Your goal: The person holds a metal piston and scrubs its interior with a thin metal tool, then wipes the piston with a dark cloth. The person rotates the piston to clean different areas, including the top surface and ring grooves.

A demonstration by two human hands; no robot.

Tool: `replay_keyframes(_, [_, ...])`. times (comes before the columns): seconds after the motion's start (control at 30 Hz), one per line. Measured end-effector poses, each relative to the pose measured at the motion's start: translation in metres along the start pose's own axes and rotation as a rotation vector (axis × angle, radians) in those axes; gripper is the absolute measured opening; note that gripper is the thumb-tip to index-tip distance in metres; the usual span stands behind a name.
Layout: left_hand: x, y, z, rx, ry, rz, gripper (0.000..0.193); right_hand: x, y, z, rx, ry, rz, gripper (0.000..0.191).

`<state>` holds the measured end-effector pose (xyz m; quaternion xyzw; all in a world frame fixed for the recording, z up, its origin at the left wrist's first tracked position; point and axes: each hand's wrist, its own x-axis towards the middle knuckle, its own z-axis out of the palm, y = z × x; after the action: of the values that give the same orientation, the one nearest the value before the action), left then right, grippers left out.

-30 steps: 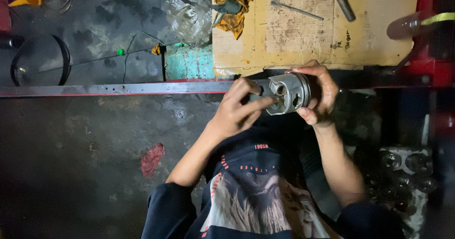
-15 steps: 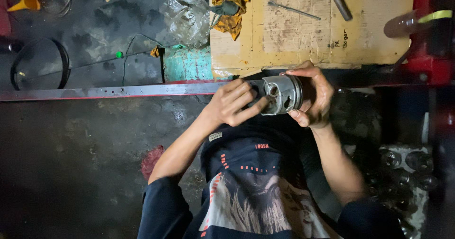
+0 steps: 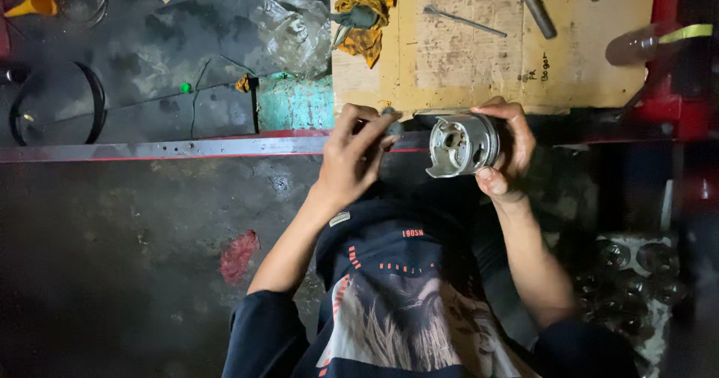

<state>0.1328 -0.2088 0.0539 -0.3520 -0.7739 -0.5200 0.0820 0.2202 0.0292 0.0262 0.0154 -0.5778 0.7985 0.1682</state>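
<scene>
I had my right hand (image 3: 508, 147) wrapped around a round metal piston (image 3: 463, 144), fingers (image 3: 500, 109) curled over its top and thumb under it, the hollow side facing me. My left hand (image 3: 352, 157) sat just beside it, fingers pinched closed on something small and dark that I could not make out. I judged the step to be working a small part at the piston's side; the next move called for a steady grip and fine alignment. Just beyond my fingers ran a long metal rail (image 3: 172, 149). Past that lay a cardboard sheet (image 3: 479, 56) with a thin rod (image 3: 464, 20) and a hammer (image 3: 538, 5), a yellow rag (image 3: 363, 12) and a crumpled plastic bag (image 3: 293, 27).
</scene>
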Motion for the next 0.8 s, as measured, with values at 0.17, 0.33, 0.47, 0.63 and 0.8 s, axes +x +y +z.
replay_keyframes(0.17, [-0.004,0.009,-0.004,-0.168,-0.075,0.007,0.039,0.002,0.01,0.002,0.022,-0.014,-0.005,0.076])
replay_keyframes(0.33, [-0.001,0.007,0.0,-0.237,-0.094,0.138,0.028,0.007,0.008,0.005,0.015,-0.053,0.019,0.075])
replay_keyframes(0.47, [0.005,0.01,-0.002,-0.108,-0.209,0.229,0.033,0.009,0.005,0.008,-0.051,-0.088,0.002,0.075])
replay_keyframes(0.63, [0.012,0.011,-0.011,0.082,-0.349,0.338,0.052,0.012,0.004,0.008,-0.118,-0.106,-0.008,0.076])
replay_keyframes(0.8, [0.008,0.012,-0.01,0.395,-0.35,0.445,0.052,0.012,0.004,0.01,-0.027,-0.087,0.037,0.078])
